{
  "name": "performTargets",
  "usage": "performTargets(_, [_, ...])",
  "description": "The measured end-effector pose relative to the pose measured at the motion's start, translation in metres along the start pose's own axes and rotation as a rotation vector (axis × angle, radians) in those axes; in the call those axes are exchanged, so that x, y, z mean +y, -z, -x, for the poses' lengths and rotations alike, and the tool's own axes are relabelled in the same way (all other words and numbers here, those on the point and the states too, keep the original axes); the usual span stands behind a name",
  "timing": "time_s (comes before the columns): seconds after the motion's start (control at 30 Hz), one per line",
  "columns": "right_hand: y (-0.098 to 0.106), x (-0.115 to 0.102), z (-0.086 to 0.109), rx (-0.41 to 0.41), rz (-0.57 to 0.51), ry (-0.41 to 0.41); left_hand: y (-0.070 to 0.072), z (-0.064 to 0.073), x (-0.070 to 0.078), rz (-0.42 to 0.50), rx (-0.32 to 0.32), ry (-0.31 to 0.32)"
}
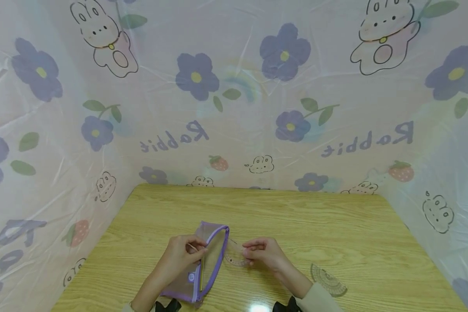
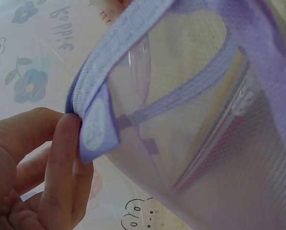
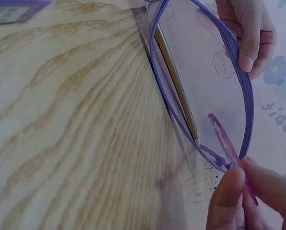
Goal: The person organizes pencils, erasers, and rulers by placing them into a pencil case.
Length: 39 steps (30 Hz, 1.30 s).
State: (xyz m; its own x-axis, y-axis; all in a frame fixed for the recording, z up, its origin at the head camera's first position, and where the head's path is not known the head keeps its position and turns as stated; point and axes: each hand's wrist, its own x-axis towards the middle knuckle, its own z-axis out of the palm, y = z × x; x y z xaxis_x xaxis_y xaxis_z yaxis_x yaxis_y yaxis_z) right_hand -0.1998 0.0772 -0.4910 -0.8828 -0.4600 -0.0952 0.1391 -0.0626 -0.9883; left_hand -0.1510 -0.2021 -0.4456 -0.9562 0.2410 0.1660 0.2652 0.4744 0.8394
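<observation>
A purple mesh pencil case [image 1: 179,281] lies on the table with its zip undone and its mouth spread wide. My left hand [image 1: 178,255] pinches one zipped edge between thumb and fingers, beside a small purple tag [image 2: 100,127]. Inside the case are a gold-coloured pencil or rod [image 3: 176,79] and a pencil with a metal eraser band [image 2: 239,101]. At the opening, my right hand [image 1: 271,256] pinches a clear pinkish protractor [image 1: 235,259]. The right wrist view shows that protractor [image 3: 224,139] edge-on, partly within the case's mouth.
A second clear protractor [image 1: 328,280] lies flat on the wood-grain table [image 1: 281,216], right of my right forearm. A purple box-like thing [image 3: 18,10] shows blurred in the right wrist view's corner. Printed rabbit-and-flower sheeting [image 1: 242,108] hangs behind and at both sides.
</observation>
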Motion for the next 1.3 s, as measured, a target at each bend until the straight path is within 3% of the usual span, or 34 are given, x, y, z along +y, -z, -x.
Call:
performTargets(0.53, [-0.006, 0.000, -0.011, -0.003, 0.011, -0.005, 0.000, 0.001, 0.001, -0.003, -0.003, -0.007])
performTargets(0.8, [-0.012, 0.001, -0.014, 0.003, -0.060, 0.015, 0.001, 0.001, 0.000, 0.007, 0.006, 0.004])
performTargets(1.3, [-0.020, -0.002, -0.018, -0.001, -0.123, -0.026, 0.001, 0.001, 0.001, -0.011, 0.009, 0.001])
